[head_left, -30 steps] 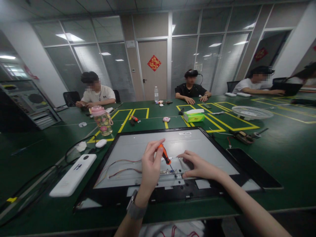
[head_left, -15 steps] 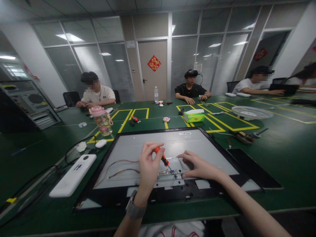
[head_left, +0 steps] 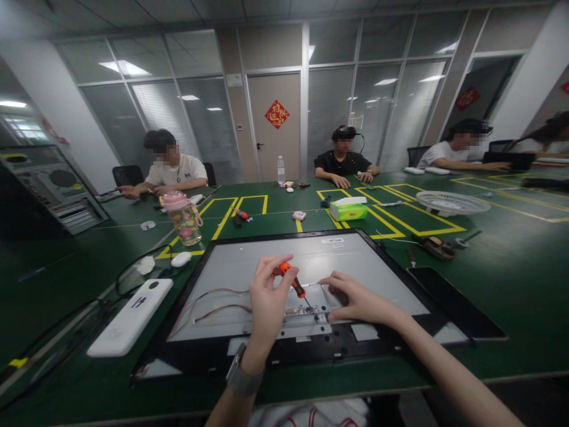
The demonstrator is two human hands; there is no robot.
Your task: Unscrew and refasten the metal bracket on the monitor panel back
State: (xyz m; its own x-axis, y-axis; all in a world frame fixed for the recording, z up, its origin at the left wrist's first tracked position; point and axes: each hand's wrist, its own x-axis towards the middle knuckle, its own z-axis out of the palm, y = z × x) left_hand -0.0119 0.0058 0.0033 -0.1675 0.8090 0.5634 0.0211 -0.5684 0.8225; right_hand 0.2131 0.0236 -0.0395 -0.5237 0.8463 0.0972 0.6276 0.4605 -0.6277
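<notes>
In my left hand (head_left: 269, 299) is a screwdriver (head_left: 299, 289) with an orange and black handle, pinched between thumb and fingers. Its thin shaft slants down to a small circuit board (head_left: 304, 310) on a metal bracket (head_left: 316, 293). My right hand (head_left: 362, 299) grips the bracket's right end, thumb at the near edge and fingertips at the far edge. Beneath lies a large flat display panel (head_left: 231, 252), grey with a black frame. Thin coloured wires (head_left: 213, 290) run over its left part. The exact contact of the screwdriver tip is too small to make out.
Left of the panel lie a white power bank (head_left: 131, 317), black cables (head_left: 57, 332) and a pink-lidded bottle (head_left: 182, 219). A black phone-like slab (head_left: 453, 302) touches the right side. Behind stand a green tissue pack (head_left: 349, 210) and a white round grille (head_left: 453, 203). Several people sit across the table.
The screwdriver handle has turned slightly in my left fingers. My right hand stays in place. Across the table, the person at left has stretched a hand outward.
</notes>
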